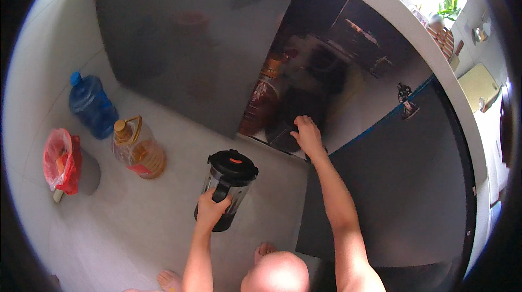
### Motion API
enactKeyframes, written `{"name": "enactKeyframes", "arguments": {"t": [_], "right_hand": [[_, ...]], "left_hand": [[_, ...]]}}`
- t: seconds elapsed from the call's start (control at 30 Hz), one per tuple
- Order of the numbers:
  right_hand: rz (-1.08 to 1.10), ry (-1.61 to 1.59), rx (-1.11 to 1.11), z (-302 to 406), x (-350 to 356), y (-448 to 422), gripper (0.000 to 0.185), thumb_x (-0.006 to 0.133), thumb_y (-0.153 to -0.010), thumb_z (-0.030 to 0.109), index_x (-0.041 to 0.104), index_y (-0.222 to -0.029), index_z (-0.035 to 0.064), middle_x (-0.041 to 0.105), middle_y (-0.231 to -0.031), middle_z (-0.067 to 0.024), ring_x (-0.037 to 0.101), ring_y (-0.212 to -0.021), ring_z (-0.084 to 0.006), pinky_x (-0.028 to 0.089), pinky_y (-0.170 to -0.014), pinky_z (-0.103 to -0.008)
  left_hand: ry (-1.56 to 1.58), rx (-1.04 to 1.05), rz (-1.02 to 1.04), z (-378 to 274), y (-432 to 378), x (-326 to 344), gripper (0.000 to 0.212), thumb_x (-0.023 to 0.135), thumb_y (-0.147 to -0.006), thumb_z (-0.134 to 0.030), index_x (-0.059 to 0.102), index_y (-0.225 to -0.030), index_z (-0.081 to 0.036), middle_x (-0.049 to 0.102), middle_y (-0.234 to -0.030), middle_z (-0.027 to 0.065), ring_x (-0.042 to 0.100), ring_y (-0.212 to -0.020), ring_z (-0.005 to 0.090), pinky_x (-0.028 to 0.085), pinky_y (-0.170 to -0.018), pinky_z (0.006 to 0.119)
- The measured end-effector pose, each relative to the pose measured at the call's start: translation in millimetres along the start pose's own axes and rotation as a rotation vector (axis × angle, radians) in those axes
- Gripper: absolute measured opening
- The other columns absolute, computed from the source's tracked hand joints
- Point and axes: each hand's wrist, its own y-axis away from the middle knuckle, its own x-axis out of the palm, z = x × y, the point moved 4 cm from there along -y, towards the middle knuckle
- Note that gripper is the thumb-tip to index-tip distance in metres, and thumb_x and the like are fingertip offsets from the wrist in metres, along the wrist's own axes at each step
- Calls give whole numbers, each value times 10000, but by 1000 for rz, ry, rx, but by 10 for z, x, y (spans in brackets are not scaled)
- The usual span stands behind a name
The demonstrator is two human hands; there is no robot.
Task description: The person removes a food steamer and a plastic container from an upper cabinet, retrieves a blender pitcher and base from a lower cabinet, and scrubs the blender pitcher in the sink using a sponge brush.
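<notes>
My left hand (212, 208) grips the black handle of a clear blender jar (238, 192) with a black lid and black base. The jar leans slightly over the tiled floor. Reaching to the opening of a low cabinet (346, 108), my right hand (306, 133) has its fingers bent beside a dark appliance-like object (299, 106). Shadow hides whether the fingers hold it. Left of that object, inside the cabinet, stands a large bottle (263, 100) of dark liquid with an orange-brown cap.
The cabinet door (391, 190) hangs open at right, on a metal hinge (405, 100). A grey panel (183, 39) covers the left side. On the floor stand an oil jug (140, 153), a blue water bottle (94, 106) and a bin with a red bag (73, 165). A countertop edge (440, 59) curves above.
</notes>
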Motion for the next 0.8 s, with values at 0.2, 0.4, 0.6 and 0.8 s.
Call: {"name": "enactKeyframes", "arguments": {"t": [0.2, 0.4, 0.6, 0.8], "right_hand": [[-130, 242, -5, -212, 5, -65, 409, 796, -662, 134, 559, -982, 44, 584, -1018, -126, 573, -981, -322, 491, -831, -408], [140, 332, -99, -14, -33, -35, 456, 827, -613, 196, 578, -964, 46, 604, -969, -112, 584, -978, -314, 493, -821, -404], [206, 134, -89, 489, -750, 60, 447, 815, -658, 242, 589, -994, 53, 619, -1017, -132, 600, -986, -330, 498, -808, -439], [312, -319, 365, 706, -1754, 369, 421, 805, -674, 287, 531, -808, -3, 609, -863, -193, 611, -850, -375, 462, -710, -451]], "left_hand": [[-163, -1, 59, -73, -38, -21, 283, 710, -698, -207, 647, -816, 42, 636, -651, 126, 615, -619, 211, 488, -628, 367], [-306, -46, 58, -145, 52, -26, 327, 701, -669, -260, 673, -839, 18, 660, -721, 199, 657, -699, 324, 496, -669, 409], [-412, -64, -22, -842, 679, -296, 291, 703, -643, -260, 671, -787, -9, 637, -658, 179, 650, -655, 330, 499, -641, 402], [-311, -108, -21, -2034, 1119, -622, 234, 697, -657, -209, 627, -722, 5, 595, -597, 146, 587, -540, 209, 468, -567, 366]]}}
